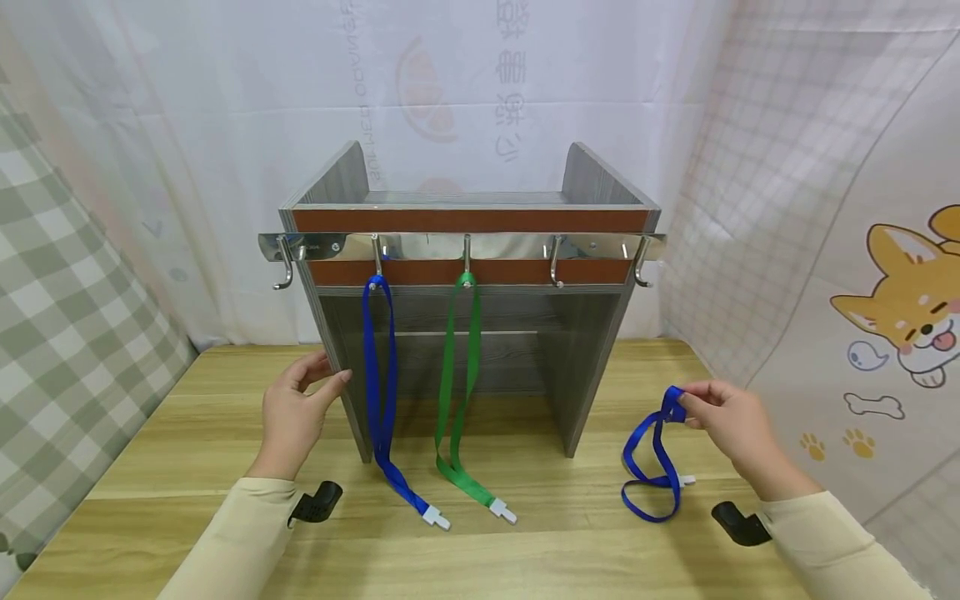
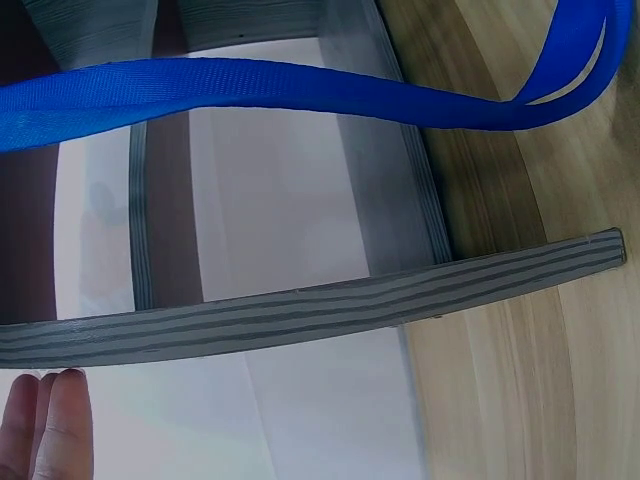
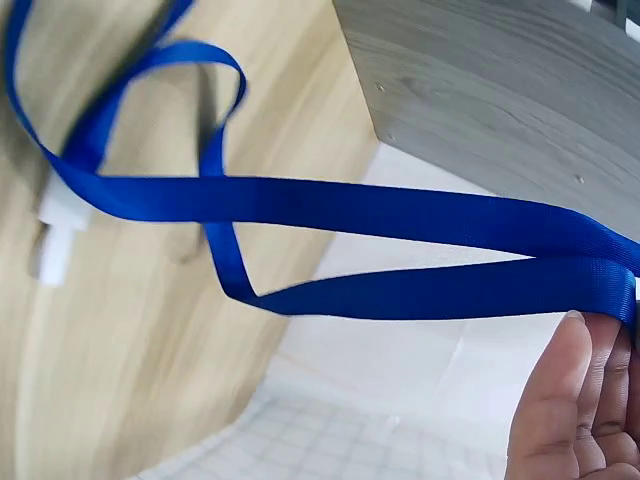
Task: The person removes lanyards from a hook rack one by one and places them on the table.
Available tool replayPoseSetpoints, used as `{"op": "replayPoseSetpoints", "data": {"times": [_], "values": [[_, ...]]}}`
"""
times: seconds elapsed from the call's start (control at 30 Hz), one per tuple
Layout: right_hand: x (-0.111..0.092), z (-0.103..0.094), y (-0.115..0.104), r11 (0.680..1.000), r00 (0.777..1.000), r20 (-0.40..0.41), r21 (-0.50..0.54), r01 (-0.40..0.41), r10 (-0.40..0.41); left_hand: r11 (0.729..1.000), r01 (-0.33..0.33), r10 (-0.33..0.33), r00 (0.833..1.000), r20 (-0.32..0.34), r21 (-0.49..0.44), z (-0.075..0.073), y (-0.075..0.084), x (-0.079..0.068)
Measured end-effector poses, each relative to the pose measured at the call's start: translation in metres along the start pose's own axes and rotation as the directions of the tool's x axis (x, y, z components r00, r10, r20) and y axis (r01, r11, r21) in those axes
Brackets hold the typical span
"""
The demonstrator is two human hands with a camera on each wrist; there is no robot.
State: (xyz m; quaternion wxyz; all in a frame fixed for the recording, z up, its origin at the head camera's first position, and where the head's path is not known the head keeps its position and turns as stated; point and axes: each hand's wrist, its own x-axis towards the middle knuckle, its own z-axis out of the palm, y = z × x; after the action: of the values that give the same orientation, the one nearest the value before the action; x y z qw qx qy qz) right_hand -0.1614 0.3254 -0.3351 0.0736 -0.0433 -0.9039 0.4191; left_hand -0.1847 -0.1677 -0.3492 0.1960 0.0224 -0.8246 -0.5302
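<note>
Right hand: your right hand (image 1: pixel 738 425) pinches the loose blue lanyard (image 3: pixel 450 290) near the top of its loop, thumb and fingers closed on the strap.
Held lanyard: it hangs from your fingers to the right of the grey rack (image 1: pixel 588 367), its loop drooping and its white clip (image 1: pixel 687 481) lower down.
Left hand: your left hand (image 1: pixel 292 417) is at the front edge of the rack's left side panel (image 1: pixel 345 333), thumb apart from the fingers; whether it truly grips the panel, I cannot tell.
Hook bar: the shiny bar (image 1: pixel 510 246) runs across the rack's front and carries five hooks.
Hung lanyards: another blue lanyard (image 1: pixel 369 325) is on the second hook from your left, a green lanyard (image 1: pixel 474 333) on the middle one; both trail forward to white clips.
Table: the rack stands on the wood-grain table (image 1: pixel 150 467).
Backdrop: a pale curtain (image 1: pixel 262 108) hangs behind, and a cartoon dog (image 1: pixel 922 308) shows at your right.
</note>
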Motion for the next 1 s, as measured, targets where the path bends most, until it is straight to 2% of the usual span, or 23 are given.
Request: {"op": "replayPoseSetpoints", "data": {"times": [0.23, 0.5, 0.8, 1.0], "values": [[-0.012, 0.011, 0.014, 0.996, 0.996, 0.058, 0.055, -0.064, 0.061, 1.0, 0.005, -0.005, 1.0, 0.003, -0.01, -0.001, -0.002, 0.001], [-0.022, 0.025, 0.033, 0.988, 0.985, 0.098, 0.054, -0.145, 0.139, 1.0, 0.015, -0.015, 1.0, 0.008, -0.013, 0.0, -0.003, 0.002], [-0.022, 0.039, 0.048, 0.983, 0.978, 0.102, -0.014, -0.183, 0.184, 1.0, 0.01, -0.009, 1.0, 0.006, -0.022, 0.0, 0.0, 0.002], [-0.019, 0.041, 0.059, 0.978, 0.975, 0.109, -0.102, -0.184, 0.195, 1.0, 0.013, -0.013, 1.0, -0.005, -0.023, 0.001, -0.001, 0.002]]}}
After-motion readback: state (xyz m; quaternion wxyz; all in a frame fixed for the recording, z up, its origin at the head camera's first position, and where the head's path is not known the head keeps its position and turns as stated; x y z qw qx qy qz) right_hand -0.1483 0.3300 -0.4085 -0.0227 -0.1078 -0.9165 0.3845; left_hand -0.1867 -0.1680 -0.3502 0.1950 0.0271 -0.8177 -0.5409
